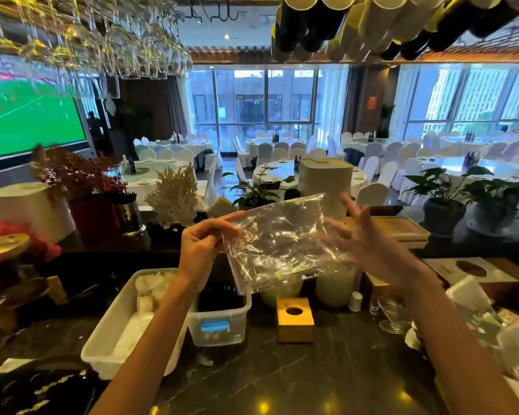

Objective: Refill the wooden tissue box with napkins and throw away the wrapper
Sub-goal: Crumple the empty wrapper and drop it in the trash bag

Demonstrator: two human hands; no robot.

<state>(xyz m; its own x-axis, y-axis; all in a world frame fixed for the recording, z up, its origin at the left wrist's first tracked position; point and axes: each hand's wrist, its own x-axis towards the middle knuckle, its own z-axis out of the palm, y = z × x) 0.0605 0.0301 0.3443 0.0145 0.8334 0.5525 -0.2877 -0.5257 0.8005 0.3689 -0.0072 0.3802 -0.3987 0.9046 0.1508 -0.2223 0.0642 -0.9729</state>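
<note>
Lower left of frame: white tub (102,333) of pale items on the desk (342,369), possibly napkin stock, too blurred to confirm; centre left, left hand (198,250) raised, fingers pinched on the left edge of the clear wrapper (279,244), which looks flat and empty, held above the desk, presumably ready for disposal. Below centre, wooden tissue box (294,320) stands upright on the desk, round hole up, contents not visible; centre right, right hand (369,244) has fingers spread apart, gripping nothing, partly behind the wrapper; contact cannot be told.
</note>
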